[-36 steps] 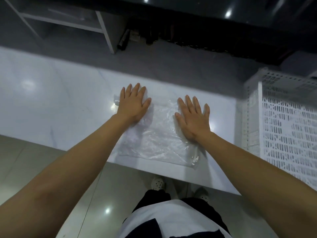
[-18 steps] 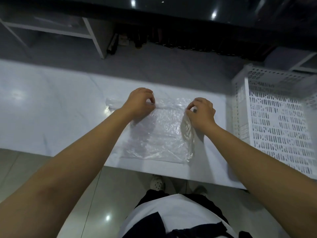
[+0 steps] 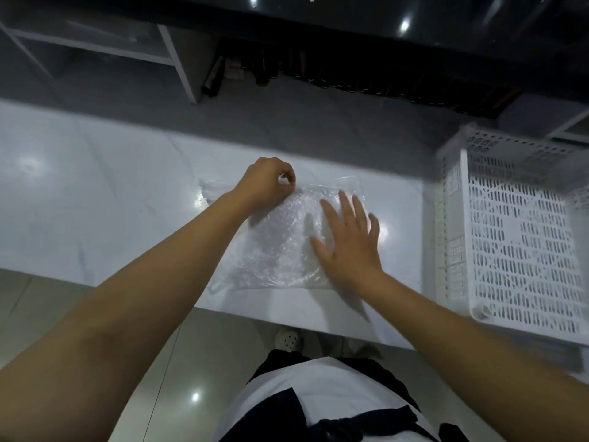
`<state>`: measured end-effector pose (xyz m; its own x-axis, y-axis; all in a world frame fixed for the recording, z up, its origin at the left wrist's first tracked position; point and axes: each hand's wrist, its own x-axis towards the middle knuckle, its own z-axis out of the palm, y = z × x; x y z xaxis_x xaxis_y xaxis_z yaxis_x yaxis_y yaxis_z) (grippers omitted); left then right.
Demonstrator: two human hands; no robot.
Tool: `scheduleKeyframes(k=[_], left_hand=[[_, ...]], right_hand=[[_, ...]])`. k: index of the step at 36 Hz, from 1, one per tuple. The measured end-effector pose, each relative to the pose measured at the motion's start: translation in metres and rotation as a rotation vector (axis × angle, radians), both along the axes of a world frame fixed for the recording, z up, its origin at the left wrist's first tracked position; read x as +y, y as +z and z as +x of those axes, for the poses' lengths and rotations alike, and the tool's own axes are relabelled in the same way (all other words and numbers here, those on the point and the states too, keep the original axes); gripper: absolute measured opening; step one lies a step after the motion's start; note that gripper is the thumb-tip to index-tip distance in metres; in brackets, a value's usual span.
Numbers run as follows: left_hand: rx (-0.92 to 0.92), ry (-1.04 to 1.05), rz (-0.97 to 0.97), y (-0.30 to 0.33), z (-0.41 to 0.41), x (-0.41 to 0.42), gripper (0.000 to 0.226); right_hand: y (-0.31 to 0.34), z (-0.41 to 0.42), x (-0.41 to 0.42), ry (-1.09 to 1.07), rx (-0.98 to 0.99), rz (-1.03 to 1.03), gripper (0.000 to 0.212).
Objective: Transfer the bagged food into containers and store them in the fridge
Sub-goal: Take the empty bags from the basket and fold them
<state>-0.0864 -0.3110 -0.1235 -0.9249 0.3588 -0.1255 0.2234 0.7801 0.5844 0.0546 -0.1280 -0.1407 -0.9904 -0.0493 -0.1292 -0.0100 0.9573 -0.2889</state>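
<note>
Countertop (image 3: 95,193): bag (image 3: 280,247) flat under left hand (image 3: 266,185).

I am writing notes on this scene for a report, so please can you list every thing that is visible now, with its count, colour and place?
plastic bag: one, clear, flat on the counter, in the middle, under both hands
counter: one, white and glossy, across the middle of the view
crate: one, white, perforated, on the counter at the right
shelf unit: one, white frame, on the far side of the counter, upper left
shoe: one, white with holes, on the floor below the counter edge
left hand: one, fingers curled, pinching the far edge of the bag
right hand: one, fingers straight and spread, over the right part of the bag
</note>
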Motion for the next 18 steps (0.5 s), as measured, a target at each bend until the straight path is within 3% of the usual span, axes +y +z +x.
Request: scheduleKeyframes(k=[4,18], left_hand=[[-0.004,-0.027,-0.020,-0.001,-0.008,-0.005,0.007],[-0.073,-0.097,-0.112,0.007,-0.022,-0.003,0.007]], right_hand=[[-0.016,0.026,-0.011,0.004,-0.143,0.045,0.073],[-0.015,0.045,-0.043,-0.038,-0.221,0.064,0.074]])
